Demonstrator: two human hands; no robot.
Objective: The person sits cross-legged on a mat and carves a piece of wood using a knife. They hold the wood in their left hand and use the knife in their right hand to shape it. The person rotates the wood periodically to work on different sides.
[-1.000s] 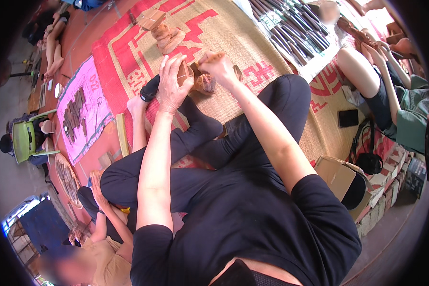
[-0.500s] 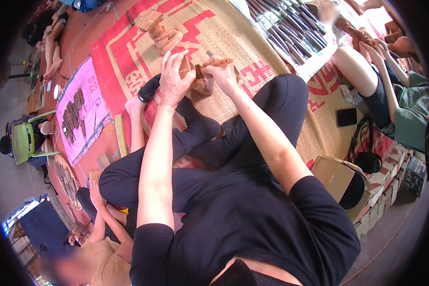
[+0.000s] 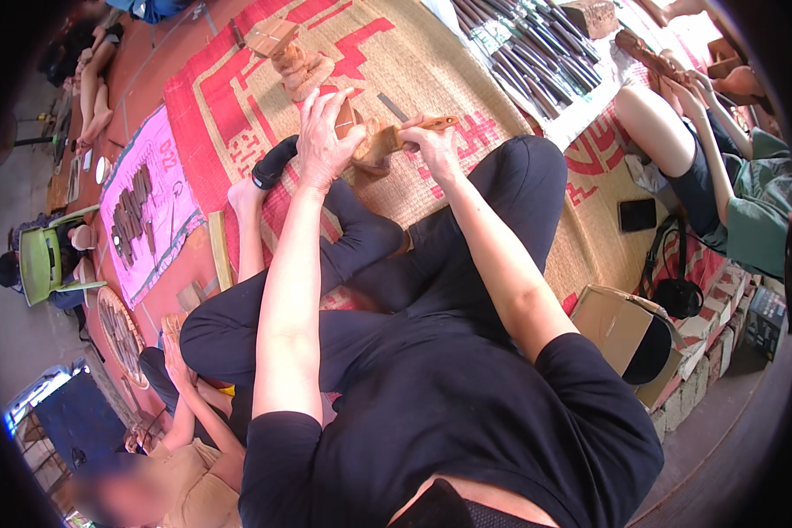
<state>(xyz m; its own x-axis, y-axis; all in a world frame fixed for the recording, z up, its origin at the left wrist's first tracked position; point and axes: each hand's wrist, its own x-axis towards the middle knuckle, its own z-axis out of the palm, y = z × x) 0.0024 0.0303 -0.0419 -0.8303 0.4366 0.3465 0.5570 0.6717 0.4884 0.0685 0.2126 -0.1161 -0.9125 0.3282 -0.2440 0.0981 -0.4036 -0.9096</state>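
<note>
"How far along?"

"The brown carving [image 3: 376,165] over the mat [image 3: 436,75] looks shaped — how much is brushed, I can't tell. Left hand [image 3: 326,148] clasps it, fingers spread; right hand [image 3: 435,146] pinches the brush [image 3: 385,140]."

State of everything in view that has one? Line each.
Left hand: closed on the near carving
Right hand: closed on the brush
Brush: held, head at the carving; contact unclear
Near carving: held, partly hidden
Far carving: on the mat, no hand on it
Cardboard box: open
Dark rods: laid side by side
Pink cloth: spread out
Mat: spread out
</note>
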